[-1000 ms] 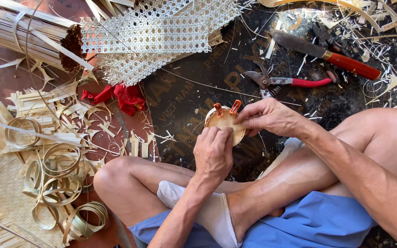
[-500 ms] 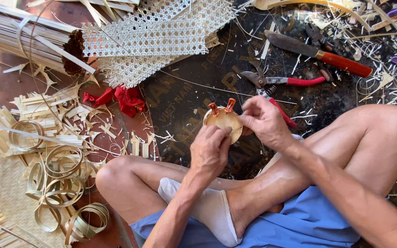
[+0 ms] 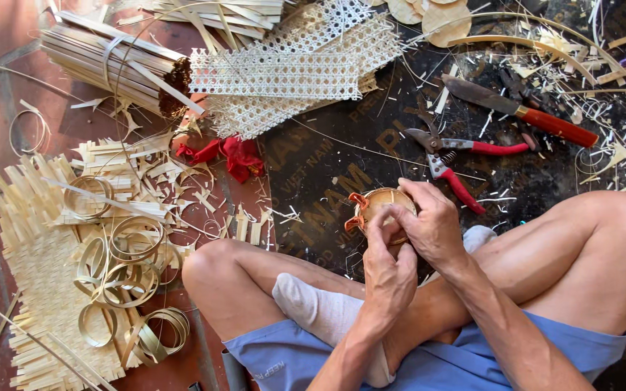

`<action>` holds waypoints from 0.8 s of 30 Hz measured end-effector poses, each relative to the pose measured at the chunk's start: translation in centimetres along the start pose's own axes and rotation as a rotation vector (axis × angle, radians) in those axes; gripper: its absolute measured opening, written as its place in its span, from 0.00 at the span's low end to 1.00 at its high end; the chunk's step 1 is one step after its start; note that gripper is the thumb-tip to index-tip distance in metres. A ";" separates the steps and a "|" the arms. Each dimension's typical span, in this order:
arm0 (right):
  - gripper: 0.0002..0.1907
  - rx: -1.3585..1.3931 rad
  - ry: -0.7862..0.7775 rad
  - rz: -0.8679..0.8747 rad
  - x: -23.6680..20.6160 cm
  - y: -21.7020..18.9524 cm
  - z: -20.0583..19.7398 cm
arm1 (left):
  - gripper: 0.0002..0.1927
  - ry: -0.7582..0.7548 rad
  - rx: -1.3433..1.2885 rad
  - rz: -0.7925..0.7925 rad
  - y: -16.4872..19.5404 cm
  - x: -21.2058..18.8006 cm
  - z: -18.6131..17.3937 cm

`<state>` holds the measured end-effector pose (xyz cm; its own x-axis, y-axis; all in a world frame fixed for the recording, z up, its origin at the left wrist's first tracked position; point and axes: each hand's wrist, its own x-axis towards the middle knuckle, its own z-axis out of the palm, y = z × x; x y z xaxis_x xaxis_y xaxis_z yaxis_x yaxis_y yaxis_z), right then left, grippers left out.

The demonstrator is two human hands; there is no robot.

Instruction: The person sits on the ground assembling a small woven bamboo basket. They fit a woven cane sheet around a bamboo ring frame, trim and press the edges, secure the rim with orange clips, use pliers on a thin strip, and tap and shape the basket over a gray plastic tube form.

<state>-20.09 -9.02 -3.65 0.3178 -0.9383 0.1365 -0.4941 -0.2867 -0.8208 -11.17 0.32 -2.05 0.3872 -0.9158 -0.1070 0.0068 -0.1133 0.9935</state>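
Observation:
I sit cross-legged and hold a small round bamboo frame [image 3: 377,205] with two orange clips on its left rim, just above my knees. My left hand [image 3: 387,268] grips its lower edge from below, thumb and forefinger pinched on the rim. My right hand [image 3: 430,223] closes over its right side, fingers curled on the rim. Both hands touch each other and cover most of the frame.
Red-handled pruning shears [image 3: 449,153] and a red-handled knife [image 3: 523,111] lie on the dark mat beyond my hands. Woven cane mesh strips [image 3: 278,74], a bundle of bamboo slats [image 3: 106,60], red cloth [image 3: 233,154], coiled bamboo rings [image 3: 128,264] and a woven mat [image 3: 38,246] lie left.
The frame has turned in my hands, so the orange clips went from its top to its left side. My right hand moved down over the frame's right rim.

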 end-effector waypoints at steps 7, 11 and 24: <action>0.20 -0.330 -0.056 -0.339 1.1 -0.6 0.0 | 0.28 -0.151 -0.056 0.014 1.2 -1.9 -1.9; 0.21 -0.278 -0.151 -0.530 3.4 -0.7 -0.5 | 0.13 -0.269 0.170 0.156 3.8 -1.1 -7.7; 0.23 -0.347 -0.090 -0.319 1.0 -1.4 0.0 | 0.09 -0.550 0.896 0.152 2.7 12.4 -6.9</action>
<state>-19.15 -9.53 -2.38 0.5585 -0.7771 0.2901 -0.5967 -0.6194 -0.5102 0.00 -8.73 -0.41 -0.1447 -0.9671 -0.2091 -0.7749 -0.0206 0.6318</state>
